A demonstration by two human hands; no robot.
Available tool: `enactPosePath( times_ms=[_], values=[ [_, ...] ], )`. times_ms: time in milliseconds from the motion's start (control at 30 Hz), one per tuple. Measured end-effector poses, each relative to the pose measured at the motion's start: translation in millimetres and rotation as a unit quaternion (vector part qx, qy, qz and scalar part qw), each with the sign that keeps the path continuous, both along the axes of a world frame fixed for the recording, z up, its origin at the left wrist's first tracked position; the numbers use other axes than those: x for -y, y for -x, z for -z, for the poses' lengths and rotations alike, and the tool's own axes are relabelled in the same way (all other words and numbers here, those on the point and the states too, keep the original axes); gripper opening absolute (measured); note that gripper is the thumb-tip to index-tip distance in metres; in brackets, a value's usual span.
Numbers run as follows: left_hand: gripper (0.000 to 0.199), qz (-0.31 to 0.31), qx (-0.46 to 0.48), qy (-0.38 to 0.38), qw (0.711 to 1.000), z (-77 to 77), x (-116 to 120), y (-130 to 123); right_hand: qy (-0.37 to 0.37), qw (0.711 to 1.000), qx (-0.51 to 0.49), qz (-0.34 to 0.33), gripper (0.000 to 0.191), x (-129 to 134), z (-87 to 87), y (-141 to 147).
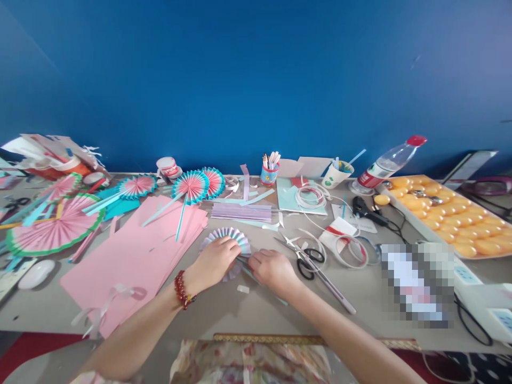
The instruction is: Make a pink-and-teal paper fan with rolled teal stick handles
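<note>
A small round fan of pleated lavender and white paper [224,234] lies in front of me at the middle of the table. My left hand [219,260], with a red bead bracelet at the wrist, is closed on its near edge. Close beside it, my right hand [274,269] is curled with fingers pinched on a thin pale-blue paper stick [248,268] that reaches toward the fan. The fingertips of both hands are partly hidden. Scissors [303,256] with black handles lie right of my right hand, and folded purple paper [241,212] sits behind the fan.
Pink paper sheets [136,256] cover the left, with finished pleated fans [190,186] behind and beside them. At the back stand a pen cup [270,174], a paper cup [337,174] and a plastic bottle [388,164]. Right: a glue gun [368,210] and a tray of orange bulbs [452,213].
</note>
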State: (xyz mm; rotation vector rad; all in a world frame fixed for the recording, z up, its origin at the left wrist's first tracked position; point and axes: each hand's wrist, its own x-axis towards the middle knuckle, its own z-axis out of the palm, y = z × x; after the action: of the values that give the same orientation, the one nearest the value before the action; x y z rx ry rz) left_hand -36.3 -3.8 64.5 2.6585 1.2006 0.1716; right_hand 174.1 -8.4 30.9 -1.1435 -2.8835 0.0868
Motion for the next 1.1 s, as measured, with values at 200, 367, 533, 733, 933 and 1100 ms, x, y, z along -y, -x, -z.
enactPosePath(
  times_ms=[200,367,533,733,933,1100],
  values=[
    [0.015,-0.003,0.003,0.000,1.000,0.7,0.2,0.0,0.005,1.000,0.001,-0.008,0.008,0.9,-2.3,0.9],
    [0.016,-0.010,0.001,-0.003,1.000,1.5,0.5,0.5,0.009,1.000,0.005,-0.009,0.008,0.9,-2.5,1.5],
    [0.017,-0.001,0.001,-0.007,1.000,2.6,0.3,0.9,0.012,1.000,0.007,-0.006,0.008,0.4,-3.0,1.2],
    [0.013,0.004,-0.006,-0.008,1.000,2.7,0.0,0.6,0.019,1.000,0.009,0.004,0.012,-0.1,-7.4,1.8],
    [0.016,0.005,0.004,-0.006,1.000,5.5,0.0,1.0,0.019,1.000,0.007,0.004,0.011,-0.8,-5.8,1.0],
    [0.016,0.004,0.013,-0.003,1.000,5.1,-0.3,1.3,0.017,1.000,0.001,0.007,0.012,-0.7,-3.9,0.7]
  ],
)
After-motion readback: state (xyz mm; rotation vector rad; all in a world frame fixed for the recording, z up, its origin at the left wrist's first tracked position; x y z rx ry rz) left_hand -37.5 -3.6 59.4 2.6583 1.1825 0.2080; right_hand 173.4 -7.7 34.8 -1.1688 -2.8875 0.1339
